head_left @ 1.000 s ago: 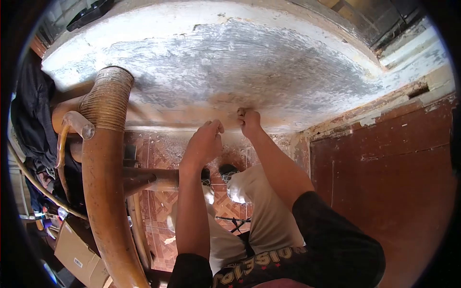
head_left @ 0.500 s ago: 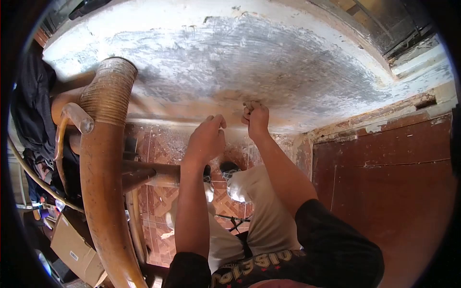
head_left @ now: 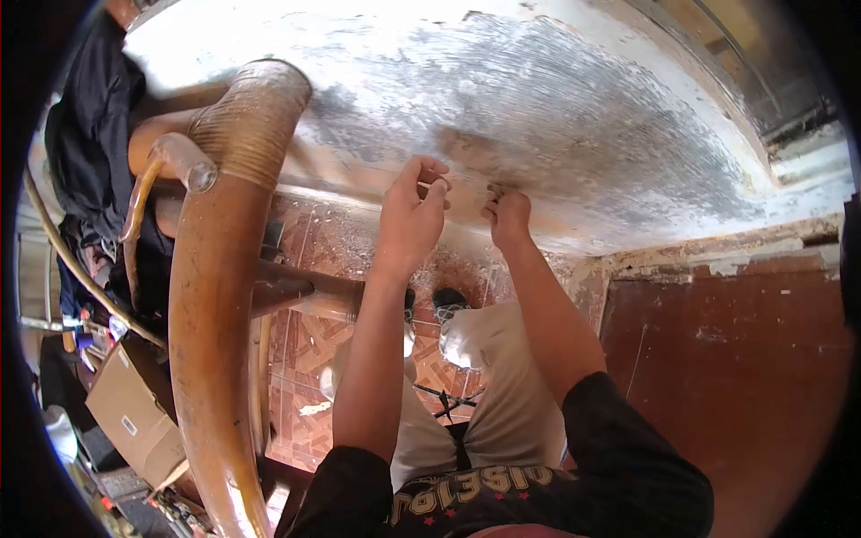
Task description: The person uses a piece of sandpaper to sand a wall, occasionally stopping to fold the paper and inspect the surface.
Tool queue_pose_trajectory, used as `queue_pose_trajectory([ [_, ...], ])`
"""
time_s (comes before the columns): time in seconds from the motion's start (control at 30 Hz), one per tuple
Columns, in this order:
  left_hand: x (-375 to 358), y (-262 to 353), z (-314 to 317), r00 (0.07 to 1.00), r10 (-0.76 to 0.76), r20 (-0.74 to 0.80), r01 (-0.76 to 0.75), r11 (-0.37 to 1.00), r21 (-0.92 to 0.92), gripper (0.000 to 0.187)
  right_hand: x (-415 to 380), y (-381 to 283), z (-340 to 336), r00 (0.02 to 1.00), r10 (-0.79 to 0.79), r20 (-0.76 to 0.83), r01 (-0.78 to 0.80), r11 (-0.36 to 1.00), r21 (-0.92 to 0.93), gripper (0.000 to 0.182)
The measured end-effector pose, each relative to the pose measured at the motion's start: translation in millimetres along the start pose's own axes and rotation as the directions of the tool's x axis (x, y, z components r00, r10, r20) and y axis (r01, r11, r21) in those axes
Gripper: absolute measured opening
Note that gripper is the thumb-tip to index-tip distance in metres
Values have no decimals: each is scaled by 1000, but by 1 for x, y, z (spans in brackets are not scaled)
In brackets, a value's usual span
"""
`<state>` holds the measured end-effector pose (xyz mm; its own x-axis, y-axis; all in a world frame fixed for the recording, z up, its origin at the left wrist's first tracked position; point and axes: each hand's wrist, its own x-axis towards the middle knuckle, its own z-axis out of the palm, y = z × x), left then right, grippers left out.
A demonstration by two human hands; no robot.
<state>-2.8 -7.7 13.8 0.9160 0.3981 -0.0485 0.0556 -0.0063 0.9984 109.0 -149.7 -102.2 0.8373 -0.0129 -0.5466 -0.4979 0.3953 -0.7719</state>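
Note:
Raised before the patchy white and grey wall (head_left: 556, 117), my left hand (head_left: 411, 215) has loosely bent fingers, with a gap between them and the thumb. Nothing can be made out in that gap. My right hand (head_left: 511, 217) is just to its right, close to the lower brownish part of the wall. Its fingers are curled together, and whatever they may hold is hidden or too small to name. Scrape-like streaks and bare grey patches mark the wall surface.
A thick bamboo-like furniture frame (head_left: 215, 260) stands close on my left, with dark cloth (head_left: 94, 134) behind it. A cardboard box (head_left: 134, 412) lies lower left. Debris covers the tiled floor (head_left: 300, 359) along the wall. A reddish-brown panel (head_left: 717, 359) is at my right.
My left hand has risen toward the wall and its fingers have spread from the thumb. My right hand stays low by the wall, still curled. The camera view has shifted.

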Motion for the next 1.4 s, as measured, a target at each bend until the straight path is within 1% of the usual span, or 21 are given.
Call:
queue_pose_trajectory([
  [0.07, 2, 5, -7, 997, -20, -79, 15, 998, -67, 16, 5, 0, -4, 998, 30, 53, -28, 999, -31, 21],
  [0.13, 0, 8, -12, 986, -53, -157, 33, 991, -127, 18, 11, 6, -7, 997, -10, -71, 4, 997, -75, 20],
  [0.2, 2, 12, -17, 964, -210, -161, 91, 835, -543, 21, 2, 0, -9, 1000, -15, -16, 15, 1000, 7, 20],
  [0.33, 3, 9, -25, 912, -296, -283, 1, 692, -721, 31, 5, -5, -13, 982, -110, 153, 90, 987, 131, 18],
  [0.37, 0, 5, -26, 905, -314, -287, 12, 693, -721, 31, -1, -4, -5, 991, -113, 66, 108, 991, 80, 17],
  [0.47, 1, 6, -28, 833, -393, -390, -6, 698, -716, 34, 7, 2, -2, 1000, -6, 26, 6, 1000, -21, 17],
  [0.57, -2, 8, -27, 738, -381, -557, -8, 821, -572, 33, 10, 5, -7, 997, -45, 63, 52, 992, -117, 18],
  [0.63, -1, 5, -21, 779, 62, -624, -70, 997, 11, 28, 11, 12, -10, 993, -98, 69, 112, 962, -251, 20],
  [0.67, 0, 6, -14, 772, 52, -633, -69, 998, -3, 28, 14, 14, -13, 984, -161, 76, 178, 913, -368, 22],
  [0.7, -2, 7, -4, 839, 269, -474, -133, 945, 300, 25, 13, 18, -14, 984, -159, 78, 177, 904, -389, 22],
  [0.73, -3, 9, 7, 872, 423, -247, -230, 798, 556, 21, 14, 22, -14, 946, -298, 125, 320, 810, -491, 20],
  [0.77, -4, 19, 20, 873, 412, -261, -221, 811, 541, 21, 16, 22, -19, 885, -425, 189, 451, 683, -575, 19],
  [0.83, -10, 57, 39, 932, 361, 20, -249, 601, 760, 17, 24, 24, -35, 874, -433, 220, 464, 610, -642, 19],
  [0.87, -10, 78, 43, 934, 356, 6, -235, 605, 761, 17, 35, 31, -23, 858, -449, 250, 487, 554, -675, 18],
  [0.93, -11, 117, 48, 950, 42, 310, -295, 452, 842, 20, 53, 52, 5, 827, -471, 307, 523, 446, -726, 18],
  [1.1, -21, 156, 63, 893, 31, 450, -417, 437, 797, 14, 71, 56, 14, 706, -544, 454, 620, 165, -767, 17],
  [1.17, -20, 159, 74, 890, 42, 455, -430, 411, 804, 11, 61, 64, -21, 647, -550, 528, 650, 37, -759, 17],
  [1.27, -18, 162, 92, 819, -97, 566, -523, 279, 805, 23, 53, 66, -56, 549, -552, 628, 672, -155, -724, 18],
  [1.33, -29, 173, 107, 744, -272, 611, -627, 34, 778, 26, 46, 107, -17, 478, -573, 666, 652, -277, -706, 19],
  [1.37, -41, 182, 106, 686, -280, 671, -711, -66, 700, 28, 77, 65, -45, 447, -593, 670, 621, -333, -710, 19],
  [1.4, -48, 187, 116, 657, -274, 702, -741, -64, 669, 28, 70, 53, -55, 433, -606, 667, 568, -391, -724, 20],
])
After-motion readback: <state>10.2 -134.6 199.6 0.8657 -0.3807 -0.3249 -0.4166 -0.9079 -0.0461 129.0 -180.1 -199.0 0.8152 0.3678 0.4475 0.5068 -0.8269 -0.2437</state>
